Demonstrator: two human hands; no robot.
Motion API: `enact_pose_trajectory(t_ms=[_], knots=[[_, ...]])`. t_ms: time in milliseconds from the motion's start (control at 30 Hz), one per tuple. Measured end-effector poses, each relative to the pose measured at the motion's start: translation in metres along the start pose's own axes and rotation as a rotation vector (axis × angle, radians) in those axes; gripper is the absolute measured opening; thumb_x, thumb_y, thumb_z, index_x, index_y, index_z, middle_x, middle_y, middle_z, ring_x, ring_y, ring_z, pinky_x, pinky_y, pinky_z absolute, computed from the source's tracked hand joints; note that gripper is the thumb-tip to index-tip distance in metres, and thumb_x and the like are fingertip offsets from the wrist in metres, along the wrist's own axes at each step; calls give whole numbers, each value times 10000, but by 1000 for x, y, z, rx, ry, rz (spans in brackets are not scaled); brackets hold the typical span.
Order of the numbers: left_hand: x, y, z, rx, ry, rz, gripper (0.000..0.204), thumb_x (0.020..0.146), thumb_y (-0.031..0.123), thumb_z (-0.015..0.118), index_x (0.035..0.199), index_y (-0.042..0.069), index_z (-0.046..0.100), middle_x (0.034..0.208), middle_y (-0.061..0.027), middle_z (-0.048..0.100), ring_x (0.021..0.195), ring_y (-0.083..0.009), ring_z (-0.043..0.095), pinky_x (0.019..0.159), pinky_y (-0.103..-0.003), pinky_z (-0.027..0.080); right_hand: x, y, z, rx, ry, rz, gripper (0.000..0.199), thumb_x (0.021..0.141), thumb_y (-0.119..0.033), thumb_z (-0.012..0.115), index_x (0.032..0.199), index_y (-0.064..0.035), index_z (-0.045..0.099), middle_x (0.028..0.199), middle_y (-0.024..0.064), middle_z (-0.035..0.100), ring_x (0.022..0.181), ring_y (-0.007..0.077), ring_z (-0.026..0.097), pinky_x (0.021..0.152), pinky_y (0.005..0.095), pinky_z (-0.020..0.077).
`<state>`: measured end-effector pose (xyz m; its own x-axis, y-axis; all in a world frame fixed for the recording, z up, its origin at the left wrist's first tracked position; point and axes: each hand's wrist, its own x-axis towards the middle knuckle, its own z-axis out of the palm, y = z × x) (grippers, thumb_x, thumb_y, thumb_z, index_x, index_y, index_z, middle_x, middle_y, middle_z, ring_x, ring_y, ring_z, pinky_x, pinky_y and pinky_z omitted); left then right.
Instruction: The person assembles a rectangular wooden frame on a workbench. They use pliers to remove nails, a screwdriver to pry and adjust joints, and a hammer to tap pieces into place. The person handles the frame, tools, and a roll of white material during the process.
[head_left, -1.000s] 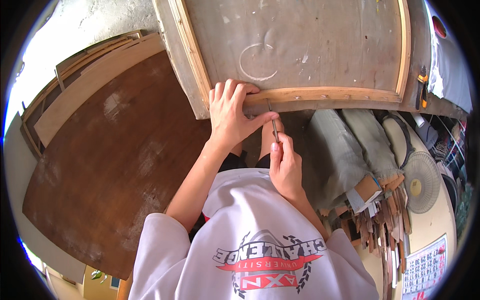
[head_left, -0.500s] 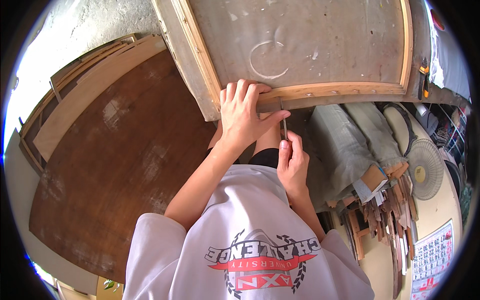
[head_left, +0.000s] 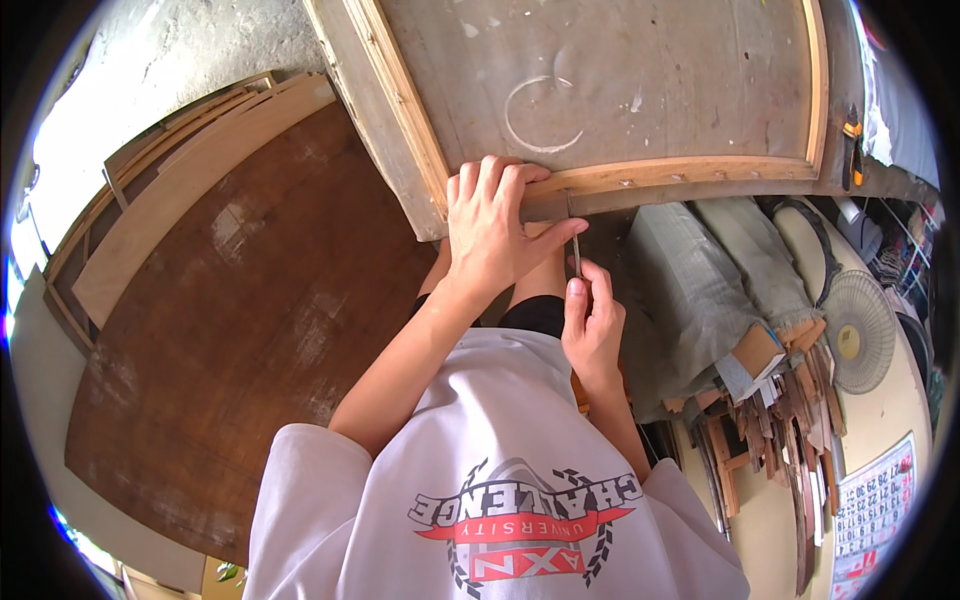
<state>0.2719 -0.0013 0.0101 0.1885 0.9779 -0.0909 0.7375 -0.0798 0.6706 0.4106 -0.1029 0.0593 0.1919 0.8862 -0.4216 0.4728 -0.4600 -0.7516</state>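
Fingers (head_left: 575, 300) pinching thin metal tool (head_left: 575, 245), wooden frame (head_left: 660, 175)

Round board (head_left: 230, 330) left of framed panel (head_left: 620, 90), fan (head_left: 858, 330) right

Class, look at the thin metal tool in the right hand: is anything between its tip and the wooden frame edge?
Nothing visible. The thin metal tool in the right hand already reaches the wooden frame, beside the left hand gripping that edge.
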Motion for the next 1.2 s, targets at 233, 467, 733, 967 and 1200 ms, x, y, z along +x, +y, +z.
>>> enact_pose_trajectory(t_ms=[233, 467, 733, 967, 1200], knots=[[0, -2, 0, -1, 6, 13, 620, 645, 486, 932, 1091, 140, 674, 1025, -41, 587, 945, -290, 528, 857, -413, 419, -3, 12, 2, 5, 1, -33, 194, 1056, -111, 541, 1198, 10, 595, 878, 167, 646, 606, 264, 613, 572, 345, 497], [-2, -4, 7, 25, 41, 29, 617, 622, 462, 930, 1076, 139, 665, 1015, -40, 560, 974, -279, 532, 866, -418, 407, 19, 70, 31, -67, 65, -214, 230, 1003, -60, 604, 1225, -5, 579, 922, 195, 681, 696, 357, 665, 619, 418, 534], [-19, 22, -29, -129, 15, 141, 492, 664, 392, 941, 981, 136, 666, 940, -21, 626, 861, -260, 569, 802, -394, 395, -10, 68, 31, -72, 60, -46, 229, 995, -66, 623, 1215, -10, 587, 936, 188, 697, 766, 346, 693, 666, 409, 559], [-78, 109, -111, -1749, -1240, 203, 350, 974, 275, 715, 739, 73, 553, 688, -97, 484, 665, -323, 540, 621, -431, 427, -25, 16, 32, -42, -71, -66, 216, 1057, -166, 579, 1173, 16, 597, 1017, 175, 707, 722, 264, 703, 619, 351, 564], [-25, 25, -122, -1233, -723, 58, 406, 927, 429, 740, 794, 68, 611, 710, -68, 520, 670, -281, 545, 624, -371, 418, -17, -15, 27, -101, -133, 54, 215, 1040, -157, 601, 1198, -12, 594, 871, 171, 708, 697, 318, 707, 604, 393, 558]])
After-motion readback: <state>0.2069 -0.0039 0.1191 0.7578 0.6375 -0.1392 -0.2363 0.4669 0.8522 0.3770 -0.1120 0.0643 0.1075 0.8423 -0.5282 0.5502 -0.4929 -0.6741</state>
